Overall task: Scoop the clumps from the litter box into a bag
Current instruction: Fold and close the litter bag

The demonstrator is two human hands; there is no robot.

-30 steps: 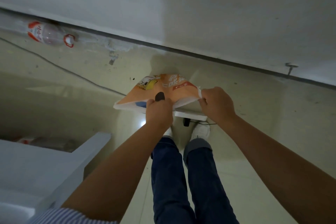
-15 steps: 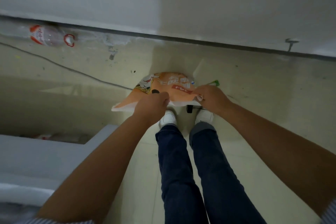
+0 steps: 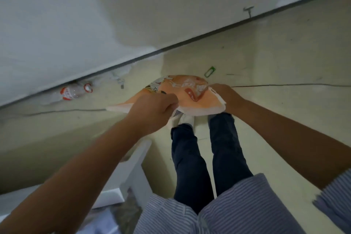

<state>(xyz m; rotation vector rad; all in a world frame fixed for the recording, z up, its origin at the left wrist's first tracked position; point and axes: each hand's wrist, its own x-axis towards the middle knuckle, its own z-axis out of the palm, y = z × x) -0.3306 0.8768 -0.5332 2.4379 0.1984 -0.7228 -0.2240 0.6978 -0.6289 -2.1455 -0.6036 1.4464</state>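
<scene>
Each grip, left hand (image 3: 152,114) and right hand (image 3: 226,97), clutches the orange bag (image 3: 190,99) above pale floor (image 3: 275,66) beside a white wall (image 3: 114,15).

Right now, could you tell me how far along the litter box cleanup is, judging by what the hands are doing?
Early stage. Already done: the orange bag is picked up. In hand: the left hand and the right hand each grip its top edge and hold it in front of the legs; whether the mouth is open cannot be seen. Left: all the scooping, since no scoop or clumps are visible and only a white corner shows at lower left.
</scene>
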